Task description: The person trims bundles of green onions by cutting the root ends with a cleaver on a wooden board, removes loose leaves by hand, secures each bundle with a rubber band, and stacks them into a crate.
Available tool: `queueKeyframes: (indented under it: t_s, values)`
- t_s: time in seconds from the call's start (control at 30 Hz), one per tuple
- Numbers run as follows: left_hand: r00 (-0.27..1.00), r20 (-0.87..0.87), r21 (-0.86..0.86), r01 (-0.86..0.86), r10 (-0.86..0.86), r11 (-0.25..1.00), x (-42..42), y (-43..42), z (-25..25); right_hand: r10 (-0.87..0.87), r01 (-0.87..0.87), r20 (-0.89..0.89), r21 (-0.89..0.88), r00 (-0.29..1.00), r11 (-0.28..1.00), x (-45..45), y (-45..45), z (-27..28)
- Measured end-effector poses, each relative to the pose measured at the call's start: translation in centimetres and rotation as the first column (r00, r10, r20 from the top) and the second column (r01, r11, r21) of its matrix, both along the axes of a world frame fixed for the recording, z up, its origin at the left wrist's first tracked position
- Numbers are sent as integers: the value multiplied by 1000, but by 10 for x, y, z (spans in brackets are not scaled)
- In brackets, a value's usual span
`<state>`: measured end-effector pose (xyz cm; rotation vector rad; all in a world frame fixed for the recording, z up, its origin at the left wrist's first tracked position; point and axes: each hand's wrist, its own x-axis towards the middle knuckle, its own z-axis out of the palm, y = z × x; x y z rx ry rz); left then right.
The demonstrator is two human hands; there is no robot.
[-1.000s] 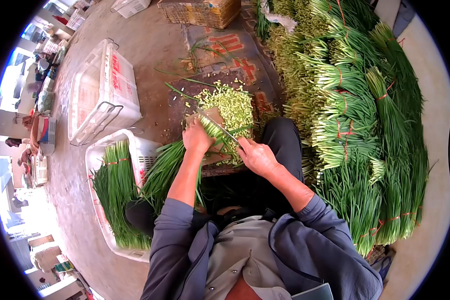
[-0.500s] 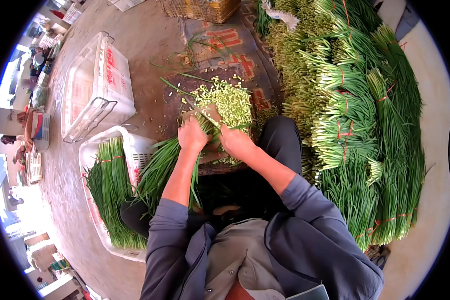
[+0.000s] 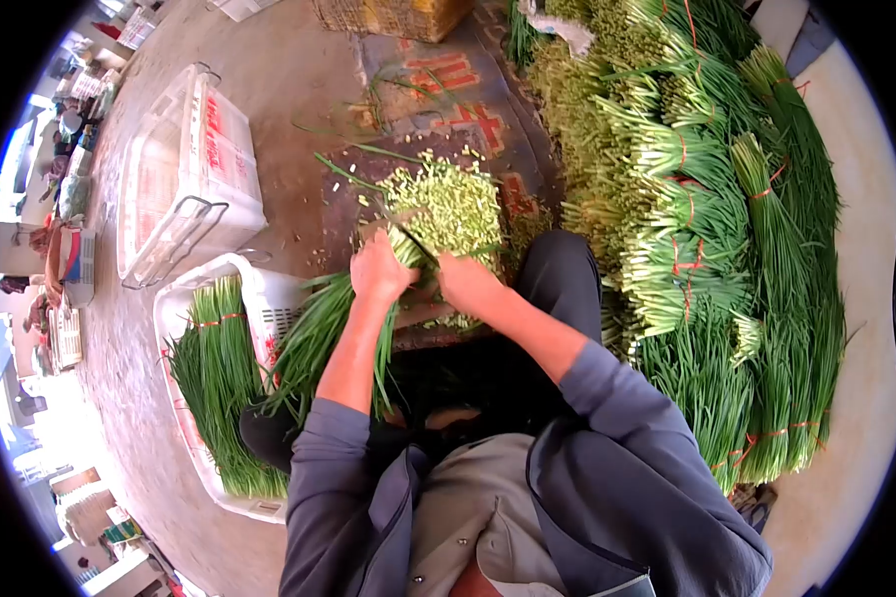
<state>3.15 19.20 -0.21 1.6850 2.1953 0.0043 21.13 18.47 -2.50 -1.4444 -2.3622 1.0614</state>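
Note:
My left hand (image 3: 379, 269) is closed around a bunch of garlic chives (image 3: 319, 328), whose long green leaves trail down to the lower left. The pale stem ends point up, away from me. In my right hand (image 3: 471, 284) is a knife (image 3: 413, 245), its dark narrow blade lying across those ends. The handle is hidden in my fist. Beyond both hands lies a heap of short chopped stem ends (image 3: 453, 204), pale green, spread over a low surface.
Bundles of chives tied with red bands (image 3: 687, 259) are stacked on my right. To my left, a white crate (image 3: 289, 289) holds more bundles, and a second white crate (image 3: 234, 169) stands beyond it. A woven box (image 3: 398, 18) sits at the far edge.
The knife blade has turned from showing its pale flat side to a thin dark edge over the stem ends. Both hands have stayed almost in place.

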Motion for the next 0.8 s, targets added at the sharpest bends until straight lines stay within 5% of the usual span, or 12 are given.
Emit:
queueKeyframes:
  t_s: [0.07,0.2,0.47,0.67,0.73,0.8]
  values:
    - [997,-42,92,71,-67,993,-4,-6,-11,8,-2,52,-106,999,994,15,-20,2]
    - [996,-29,77,91,-89,993,-1,-3,-6,-97,94,-26,-91,995,991,-7,-7,-24]
    - [971,68,76,223,-228,972,-13,-29,-6,-164,163,-71,-19,984,986,34,17,10]
    - [977,55,119,196,-204,973,-17,-26,-6,-12,4,-137,-59,990,998,39,-28,23]
    - [982,110,-65,163,-155,985,-10,-22,19,-8,-4,-65,-185,998,983,26,-21,18]
    - [982,78,44,167,-170,985,-21,-25,-11,-28,14,-97,-144,995,990,14,-16,1]
